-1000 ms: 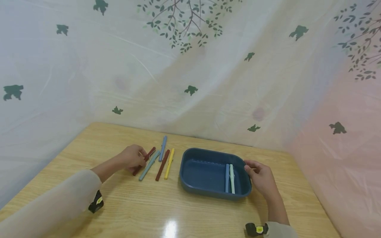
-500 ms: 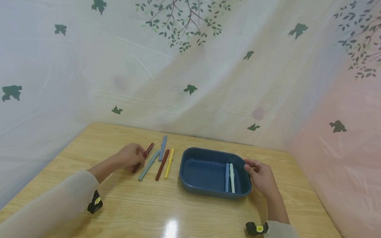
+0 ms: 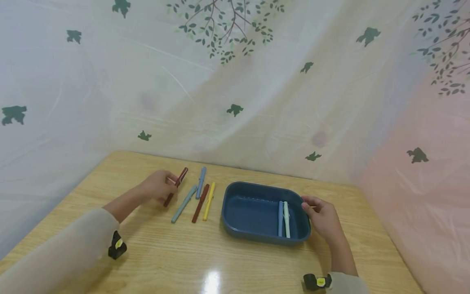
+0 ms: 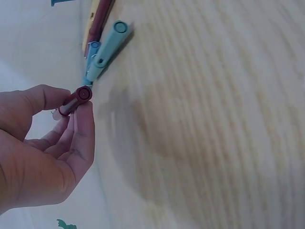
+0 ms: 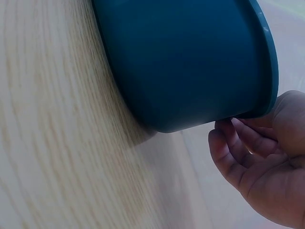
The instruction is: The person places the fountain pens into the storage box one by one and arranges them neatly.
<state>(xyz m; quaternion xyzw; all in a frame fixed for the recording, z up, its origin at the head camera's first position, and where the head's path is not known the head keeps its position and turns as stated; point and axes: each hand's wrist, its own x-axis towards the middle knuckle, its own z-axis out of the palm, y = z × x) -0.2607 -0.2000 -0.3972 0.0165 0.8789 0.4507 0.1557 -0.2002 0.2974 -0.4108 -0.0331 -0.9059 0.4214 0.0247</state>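
Observation:
My left hand (image 3: 158, 186) pinches a dark red pen (image 4: 78, 98) between thumb and fingers, and the left wrist view shows the pen end-on, lifted off the table. Just to its right lie a teal pen (image 3: 184, 203), a blue pen (image 3: 200, 182), a second dark red pen (image 3: 200, 203) and a yellow pen (image 3: 209, 201). My right hand (image 3: 323, 216) holds the right rim of a dark blue rectangular bin (image 3: 253, 241), thumb on top and fingers outside. Inside the bin, a blue pen (image 3: 280, 218) and a pale green pen (image 3: 287, 219) lie side by side at the right end.
The wooden table (image 3: 165, 261) carries everything. A printed cloth curtain (image 3: 257, 134) with leaves and birds hangs along the back and sides. A black band (image 3: 117, 246) sits at my left wrist, another band (image 3: 316, 281) at the right.
My left hand has raised the dark red pen and shifted it slightly away and to the left. The right hand and the bin stay where they were.

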